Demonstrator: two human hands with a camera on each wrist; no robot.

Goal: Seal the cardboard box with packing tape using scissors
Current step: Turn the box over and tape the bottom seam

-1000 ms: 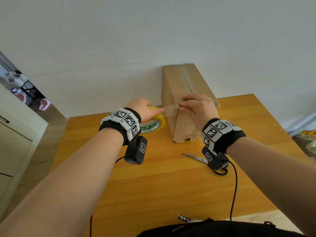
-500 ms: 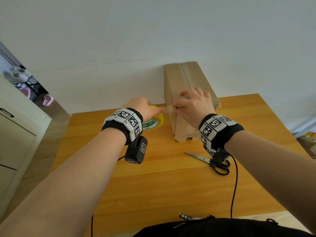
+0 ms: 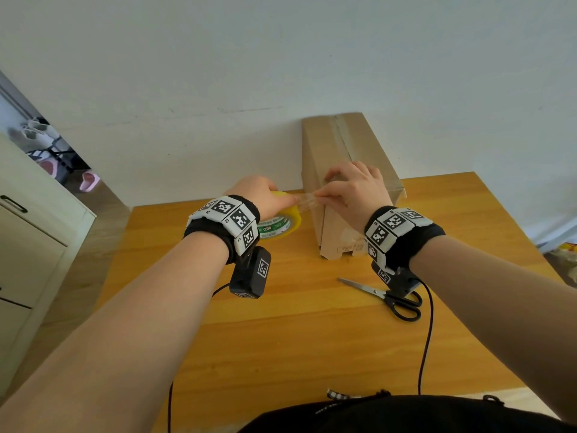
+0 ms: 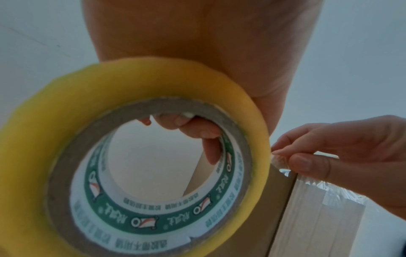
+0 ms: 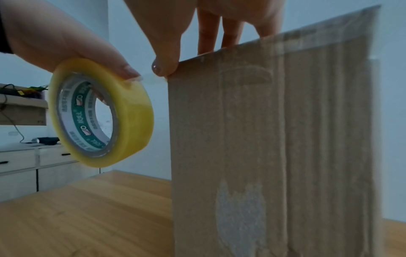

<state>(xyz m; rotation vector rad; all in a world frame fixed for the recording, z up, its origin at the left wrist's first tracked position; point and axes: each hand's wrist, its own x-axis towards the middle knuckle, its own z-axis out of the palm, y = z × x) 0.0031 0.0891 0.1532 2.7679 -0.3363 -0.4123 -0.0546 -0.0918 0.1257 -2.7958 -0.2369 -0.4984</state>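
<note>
A tall cardboard box (image 3: 340, 151) stands on end on the wooden table (image 3: 281, 339). My left hand (image 3: 281, 200) grips a yellow roll of packing tape (image 3: 282, 225) just left of the box, with fingers (image 4: 197, 132) curled through the core. A short clear strip of tape (image 3: 307, 200) runs from the roll to the box's top left edge. There my right hand (image 3: 321, 195) pinches the tape end (image 4: 279, 160), its thumb (image 5: 164, 67) at the box corner. Black-handled scissors (image 3: 387, 296) lie shut on the table below my right wrist.
The box (image 5: 274, 139) backs onto a white wall (image 3: 281, 73). A cabinet with drawers (image 3: 28, 245) stands left of the table. Cables (image 3: 426, 332) trail from both wrists across the table's front. Old tape marks run down the box's near face.
My right hand has lifted off the box's top edge and now pinches the tape end. The strip between roll and box has stretched out clear. The scissors have not moved.
</note>
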